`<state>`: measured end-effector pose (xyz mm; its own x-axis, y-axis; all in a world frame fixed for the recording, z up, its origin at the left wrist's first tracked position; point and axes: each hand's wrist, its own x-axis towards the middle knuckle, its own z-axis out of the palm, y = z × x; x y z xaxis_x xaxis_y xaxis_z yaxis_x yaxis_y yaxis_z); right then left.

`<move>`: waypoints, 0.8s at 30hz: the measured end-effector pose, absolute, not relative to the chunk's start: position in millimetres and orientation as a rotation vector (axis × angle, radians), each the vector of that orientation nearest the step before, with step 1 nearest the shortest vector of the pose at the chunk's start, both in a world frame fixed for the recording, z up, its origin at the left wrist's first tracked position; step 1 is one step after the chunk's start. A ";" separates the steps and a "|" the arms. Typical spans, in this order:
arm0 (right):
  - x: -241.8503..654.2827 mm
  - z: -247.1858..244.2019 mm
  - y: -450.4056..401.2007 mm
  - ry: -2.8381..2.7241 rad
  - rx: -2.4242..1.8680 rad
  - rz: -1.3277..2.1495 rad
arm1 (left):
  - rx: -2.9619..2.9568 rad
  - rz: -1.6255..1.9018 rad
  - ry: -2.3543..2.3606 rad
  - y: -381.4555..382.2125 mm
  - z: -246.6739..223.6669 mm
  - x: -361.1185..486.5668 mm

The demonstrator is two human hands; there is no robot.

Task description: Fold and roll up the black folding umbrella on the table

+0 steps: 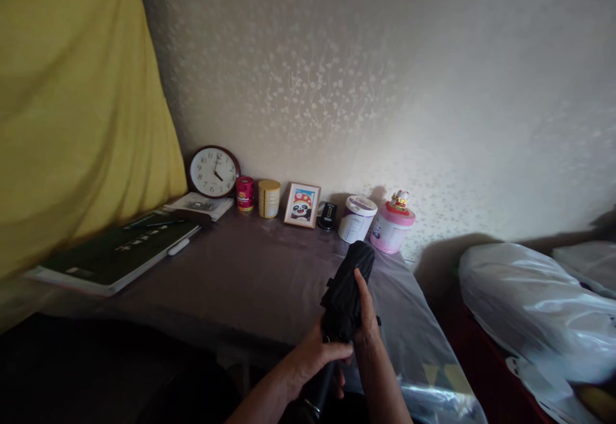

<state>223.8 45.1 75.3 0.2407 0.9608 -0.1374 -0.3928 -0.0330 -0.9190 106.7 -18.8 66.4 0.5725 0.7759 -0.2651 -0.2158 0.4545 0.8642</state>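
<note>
A black folded umbrella [347,289] is held in both hands over the table's front edge, tilted with its top pointing away from me. My left hand [320,353] wraps around the lower end, near the handle [318,389], its thumb lying across. My right hand [366,315] grips the folded cloth from the right side, thumb stretched up along it. Some fingers of both hands are hidden behind the umbrella. Loose folds of the cloth stick out to the left.
Along the wall stand a round clock [214,172], red can [245,194], yellow-lidded can [269,199], panda picture frame [302,205], small black object [328,216], white tub [357,220] and pink tub [392,228] bearing a figurine. A green book [115,251] lies left; plastic bags [534,308] sit right.
</note>
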 end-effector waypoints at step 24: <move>214.4 64.8 45.1 -0.788 -1.217 1.061 | 1.172 0.757 1.183 -25.8 50.6 119.6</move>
<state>214.4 45.1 64.8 0.3377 0.9392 -0.0625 -0.2120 0.0112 -0.9772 119.6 -25.8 50.6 0.2603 0.9201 -0.2928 0.1199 0.2701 0.9554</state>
